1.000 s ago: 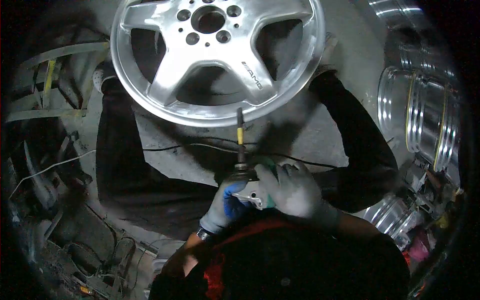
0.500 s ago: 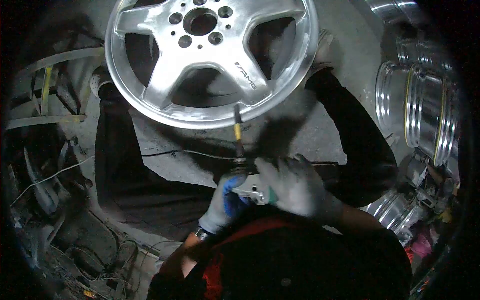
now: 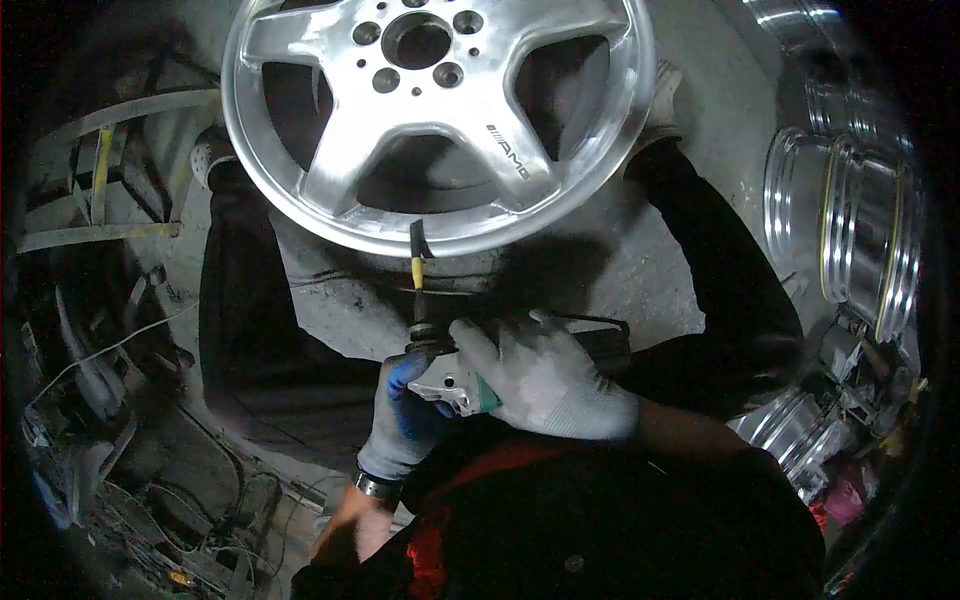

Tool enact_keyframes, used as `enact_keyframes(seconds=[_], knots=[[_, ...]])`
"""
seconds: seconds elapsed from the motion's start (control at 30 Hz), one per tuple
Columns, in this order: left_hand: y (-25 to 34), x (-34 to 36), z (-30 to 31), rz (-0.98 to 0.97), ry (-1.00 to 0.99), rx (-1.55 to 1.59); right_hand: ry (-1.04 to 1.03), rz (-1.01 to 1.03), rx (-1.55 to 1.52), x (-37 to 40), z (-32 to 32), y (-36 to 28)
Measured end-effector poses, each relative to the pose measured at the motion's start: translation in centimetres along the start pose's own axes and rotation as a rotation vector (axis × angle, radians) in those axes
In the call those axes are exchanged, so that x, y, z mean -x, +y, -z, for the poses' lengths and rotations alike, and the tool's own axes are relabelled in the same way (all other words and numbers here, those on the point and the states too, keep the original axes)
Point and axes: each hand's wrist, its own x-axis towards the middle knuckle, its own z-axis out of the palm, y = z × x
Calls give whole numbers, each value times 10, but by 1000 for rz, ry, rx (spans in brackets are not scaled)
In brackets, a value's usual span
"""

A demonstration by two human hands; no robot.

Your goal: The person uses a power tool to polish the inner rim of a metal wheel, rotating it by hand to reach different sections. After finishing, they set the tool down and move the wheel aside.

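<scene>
My left hand, in a grey glove with blue on the fingers, is wrapped round the silver head of an angle grinder. My right hand, in a grey-white glove, closes over the tool's green body. From the grinder a thin shaft with a yellow band points away from me. The dark strip at its tip overlaps the front rim of a bright alloy wheel in this view. The wheel faces up, with broad spokes and AMG lettering on one of them.
My dark-trousered legs spread on both sides of the wheel. More shiny wheels stand along the right. A metal frame is at the left, with cluttered parts and cables below it. A cable crosses the grey floor.
Both hands have moved left with the grinder, and its tip has shifted left along the wheel's front rim. The wheel appears slightly further right in view.
</scene>
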Motion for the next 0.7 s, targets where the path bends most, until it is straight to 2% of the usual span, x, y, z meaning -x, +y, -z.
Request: enact_keyframes(seconds=[0.17, 0.23, 0.27, 0.37, 0.5, 0.57, 0.7], knots=[[-21, -21, -11, 22, -134, -18, 139, -13, -56, 28, 7, 20], [-35, -33, -12, 131, -200, 89, 177, -42, -72, 35, 21, 25], [-39, -37, -17, 124, -211, 71, 225, -72, -97, 36, 26, 25], [-33, -35, -16, 155, -237, 73, 131, -95, -76, 33, 30, 22], [-18, -18, 6, 100, -148, 85, 146, -10, -73, 14, 7, 11], [-4, -4, 7, 28, -87, 28, 51, 7, -67, 3, 9, 0], [1, 0, -2, 0, -9, -23, -7, -48, -113, -4, 8, 0]])
